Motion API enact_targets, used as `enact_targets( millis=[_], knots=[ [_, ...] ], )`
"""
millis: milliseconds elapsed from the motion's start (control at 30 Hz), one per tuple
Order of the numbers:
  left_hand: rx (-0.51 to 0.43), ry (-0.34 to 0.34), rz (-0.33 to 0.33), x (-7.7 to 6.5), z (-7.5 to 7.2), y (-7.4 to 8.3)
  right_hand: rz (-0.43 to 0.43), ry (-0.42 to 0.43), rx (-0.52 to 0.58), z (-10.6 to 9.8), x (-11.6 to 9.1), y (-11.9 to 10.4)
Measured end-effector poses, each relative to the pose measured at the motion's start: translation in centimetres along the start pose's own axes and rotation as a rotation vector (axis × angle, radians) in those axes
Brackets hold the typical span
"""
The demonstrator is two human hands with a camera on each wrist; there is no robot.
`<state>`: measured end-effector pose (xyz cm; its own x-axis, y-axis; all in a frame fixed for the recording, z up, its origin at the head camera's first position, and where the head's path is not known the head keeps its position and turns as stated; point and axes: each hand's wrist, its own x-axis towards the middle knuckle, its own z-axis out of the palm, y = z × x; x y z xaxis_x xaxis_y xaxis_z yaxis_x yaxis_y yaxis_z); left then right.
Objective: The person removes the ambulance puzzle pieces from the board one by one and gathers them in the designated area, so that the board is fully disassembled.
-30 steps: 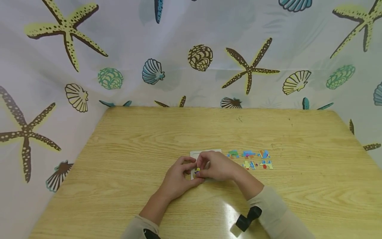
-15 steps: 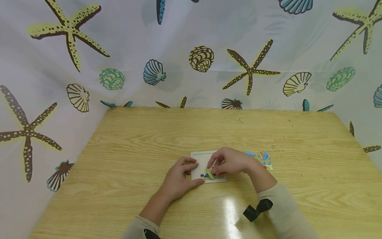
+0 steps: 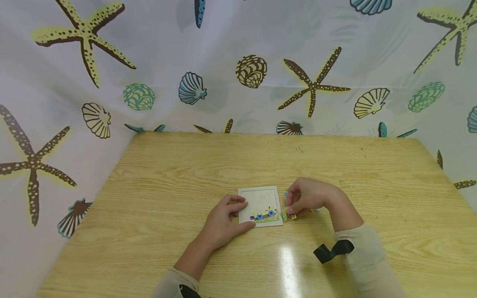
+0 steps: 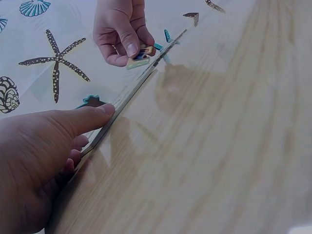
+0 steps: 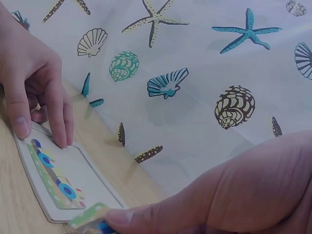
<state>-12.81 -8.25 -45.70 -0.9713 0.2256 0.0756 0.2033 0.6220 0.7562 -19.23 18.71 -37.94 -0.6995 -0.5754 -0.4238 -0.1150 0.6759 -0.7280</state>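
Observation:
My left hand holds the near left corner of a white puzzle board, thumb at the near edge and fingers at the left side. Along the board's near edge lies a row of joined jigsaw pieces, printed with blue wheels on a green strip. Just right of the board, my right hand pinches a jigsaw piece between thumb and fingers. In the right wrist view that jigsaw piece shows green and blue near the board's edge, partly covered by the thumb.
Loose jigsaw pieces lie on the wooden table to the right, mostly hidden behind the right hand. A white curtain printed with shells and starfish hangs behind and at the sides.
My right hand has moved right from over the board to just beyond its right edge, uncovering the joined row. It now pinches a jigsaw piece there. My left hand stays put.

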Motion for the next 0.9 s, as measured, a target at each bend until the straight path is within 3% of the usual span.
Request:
enact_targets(
  millis=[400,533,667,767,900],
  knots=[
    [-0.004,-0.007,-0.031,0.0,0.0,0.3,0.115,-0.038,-0.007,0.5,-0.1,-0.3],
    [-0.007,-0.012,-0.036,0.0,0.0,0.4,0.191,0.007,-0.062,1.0,-0.1,-0.8],
    [-0.005,-0.014,-0.037,0.1,0.0,0.4,0.262,0.068,-0.189,1.5,-0.1,-1.4],
    [-0.002,-0.008,-0.030,0.0,0.1,0.3,0.271,0.079,-0.251,1.8,0.0,-1.7],
    [0.007,-0.006,-0.022,0.1,0.0,0.3,0.242,0.067,-0.190,1.7,0.0,-1.7]
  ],
)
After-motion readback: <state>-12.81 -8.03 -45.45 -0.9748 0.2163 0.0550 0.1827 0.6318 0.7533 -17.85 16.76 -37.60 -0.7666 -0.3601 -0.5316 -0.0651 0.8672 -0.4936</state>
